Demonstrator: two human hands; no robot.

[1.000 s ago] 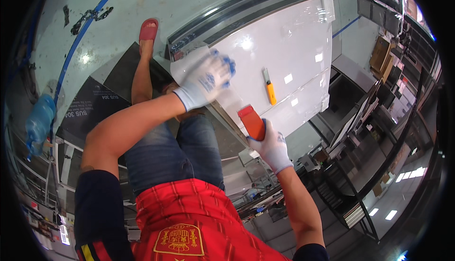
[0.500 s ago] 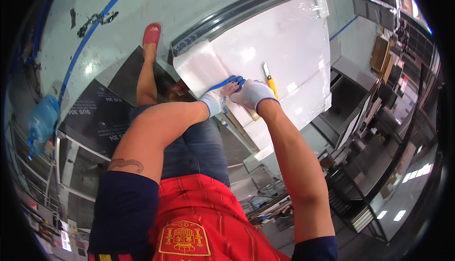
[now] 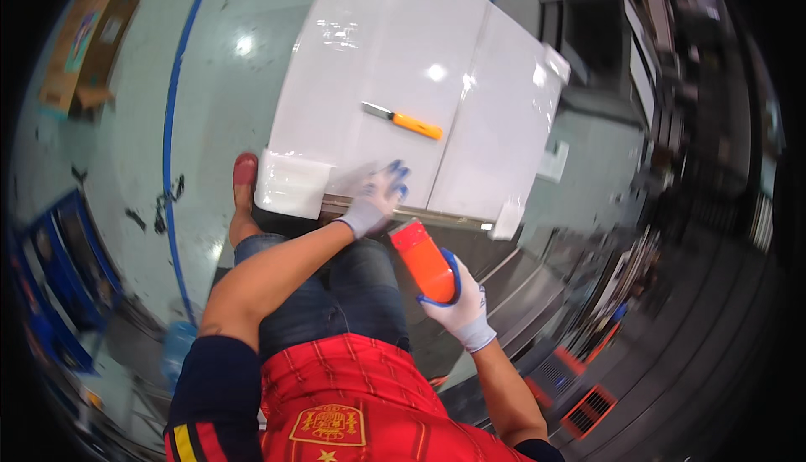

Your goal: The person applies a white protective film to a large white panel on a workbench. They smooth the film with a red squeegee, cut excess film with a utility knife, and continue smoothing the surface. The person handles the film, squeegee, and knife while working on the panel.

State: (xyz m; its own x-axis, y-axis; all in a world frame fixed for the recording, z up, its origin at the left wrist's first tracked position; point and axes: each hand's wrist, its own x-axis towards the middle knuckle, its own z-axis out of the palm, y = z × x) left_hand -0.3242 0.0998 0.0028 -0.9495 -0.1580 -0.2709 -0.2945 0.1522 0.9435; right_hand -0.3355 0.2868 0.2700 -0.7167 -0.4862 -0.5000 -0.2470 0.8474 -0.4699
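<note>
A large white, glossy, film-wrapped panel (image 3: 403, 34) lies in front of me, with white foam pads (image 3: 290, 185) at its corners. My left hand (image 3: 378, 196), in a white glove with blue fingertips, rests at or just over its near edge. Its fingers are apart, slightly blurred, and hold nothing I can see. My right hand (image 3: 460, 304), gloved alike, grips an orange, rounded block-shaped thing (image 3: 424, 262) with a redder front end, held beside the panel's near edge. On the panel lies a yellow utility knife (image 3: 417, 127), its blade pointing left.
A blue tape line (image 3: 175, 84) runs along the floor at left, near a cardboard box (image 3: 88, 46). Black-and-orange equipment (image 3: 579, 386) stands at lower right. Dark metal racks and benches fill the right side. My red shoe (image 3: 245, 168) is beside the panel's left corner.
The view has swung, shifting the panel and knife in the picture. My hands, together at the panel's edge before, have separated. The orange block-shaped thing is now in my right hand.
</note>
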